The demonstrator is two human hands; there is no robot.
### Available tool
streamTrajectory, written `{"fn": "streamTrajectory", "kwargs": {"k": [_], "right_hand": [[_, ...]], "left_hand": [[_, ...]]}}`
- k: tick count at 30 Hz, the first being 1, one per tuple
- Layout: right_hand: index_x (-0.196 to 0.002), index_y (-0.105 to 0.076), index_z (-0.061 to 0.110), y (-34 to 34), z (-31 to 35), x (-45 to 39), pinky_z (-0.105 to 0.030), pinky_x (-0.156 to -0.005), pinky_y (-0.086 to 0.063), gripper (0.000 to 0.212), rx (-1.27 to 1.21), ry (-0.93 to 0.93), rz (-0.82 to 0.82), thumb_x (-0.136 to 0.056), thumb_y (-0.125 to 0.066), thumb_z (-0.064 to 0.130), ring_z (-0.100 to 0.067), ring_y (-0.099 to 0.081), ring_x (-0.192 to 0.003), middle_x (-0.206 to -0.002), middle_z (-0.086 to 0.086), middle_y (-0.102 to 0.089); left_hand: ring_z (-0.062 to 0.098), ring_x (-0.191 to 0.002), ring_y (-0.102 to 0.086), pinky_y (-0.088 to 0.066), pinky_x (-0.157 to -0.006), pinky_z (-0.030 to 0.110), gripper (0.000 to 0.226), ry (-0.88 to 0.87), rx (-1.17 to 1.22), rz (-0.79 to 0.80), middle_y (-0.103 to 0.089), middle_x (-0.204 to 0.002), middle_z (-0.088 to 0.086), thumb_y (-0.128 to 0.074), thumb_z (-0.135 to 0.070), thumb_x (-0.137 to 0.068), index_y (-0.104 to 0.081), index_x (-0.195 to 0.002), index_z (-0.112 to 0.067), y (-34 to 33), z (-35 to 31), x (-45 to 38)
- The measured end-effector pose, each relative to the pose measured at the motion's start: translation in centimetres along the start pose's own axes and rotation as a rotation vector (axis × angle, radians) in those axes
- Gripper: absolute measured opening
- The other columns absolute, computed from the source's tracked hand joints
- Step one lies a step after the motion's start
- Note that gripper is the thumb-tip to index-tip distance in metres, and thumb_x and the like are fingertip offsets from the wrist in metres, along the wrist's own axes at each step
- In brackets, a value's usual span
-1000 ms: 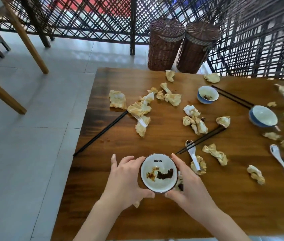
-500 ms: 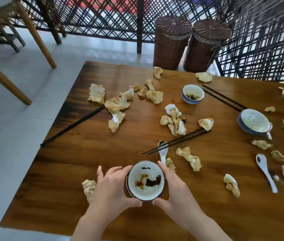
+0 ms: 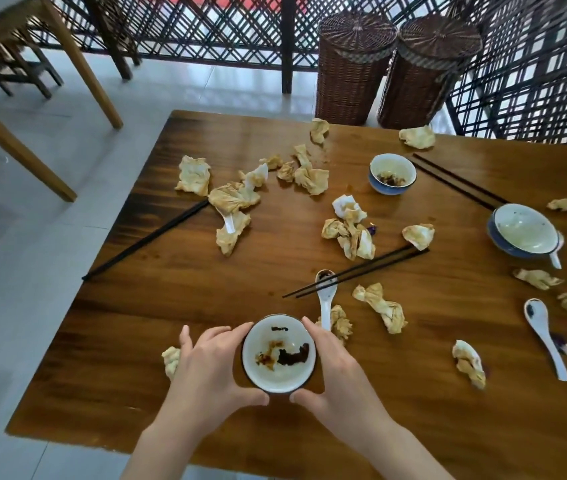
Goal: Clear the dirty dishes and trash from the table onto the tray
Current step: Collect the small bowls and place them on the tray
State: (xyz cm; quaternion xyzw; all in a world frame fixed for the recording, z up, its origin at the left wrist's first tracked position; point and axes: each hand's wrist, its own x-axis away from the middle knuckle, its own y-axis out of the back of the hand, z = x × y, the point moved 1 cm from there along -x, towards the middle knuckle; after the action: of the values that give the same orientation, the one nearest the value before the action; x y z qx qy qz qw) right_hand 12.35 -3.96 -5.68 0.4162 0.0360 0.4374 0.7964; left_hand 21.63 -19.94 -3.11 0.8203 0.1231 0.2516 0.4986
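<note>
Eatery dining area, wooden table (image 3: pixel 178 341) with dirty bowls, chopsticks (image 3: pixel 355 273), lattice screen (image 3: pixel 206 26), wicker baskets (image 3: pixel 355 64)

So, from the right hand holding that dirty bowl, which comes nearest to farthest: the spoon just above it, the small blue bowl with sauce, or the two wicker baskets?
Measured from the right hand in the head view:
1. White spoon, just beyond the fingertips, its handle pointing toward the hand.
2. Small blue bowl, farther up the table and slightly right.
3. Wicker baskets, on the floor past the table's far edge.
</note>
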Motion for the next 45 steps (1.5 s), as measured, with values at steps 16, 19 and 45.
{"fn": "streamTrajectory", "kwargs": {"k": [16,19,45], "right_hand": [[-0.139,-0.029,0.034,-0.7,-0.9,-1.2,-0.014,-0.1,-0.036,0.096,-0.133,-0.051,-0.005,-0.062,-0.085,0.023,0.001,-0.04,-0.125,-0.133,0.023,-0.045],[-0.132,-0.035,0.04,-0.7,-0.8,-1.2,-0.012,-0.095,-0.041,0.091,-0.175,-0.062,-0.027,-0.059,-0.087,0.023,0.007,-0.044,-0.113,-0.117,0.031,-0.048],[-0.122,-0.05,0.026,27.2,-10.7,-18.7,-0.004,-0.066,-0.037,0.082,-0.138,0.03,-0.307,-0.049,-0.088,0.026,-0.001,-0.051,-0.093,-0.096,0.024,-0.052]], "left_hand": [[0.003,-0.122,-0.043,-0.002,-0.113,0.053,0.097,-0.022,0.088,0.055,-0.053,-0.123,-0.02,-0.083,-0.048,-0.055,-0.03,-0.136,-0.039,-2.6,1.7,-1.3],[0.003,-0.123,-0.042,-0.001,-0.114,0.053,0.097,-0.03,0.107,0.071,-0.053,-0.124,-0.021,-0.084,-0.047,-0.055,-0.031,-0.136,-0.039,-2.5,1.7,-1.6],[0.016,-0.117,-0.053,-0.041,-0.1,0.044,0.099,-0.246,0.282,-0.001,-0.062,-0.12,-0.01,-0.089,-0.035,-0.047,-0.042,-0.135,-0.036,5.7,-18.9,-29.4]]}}
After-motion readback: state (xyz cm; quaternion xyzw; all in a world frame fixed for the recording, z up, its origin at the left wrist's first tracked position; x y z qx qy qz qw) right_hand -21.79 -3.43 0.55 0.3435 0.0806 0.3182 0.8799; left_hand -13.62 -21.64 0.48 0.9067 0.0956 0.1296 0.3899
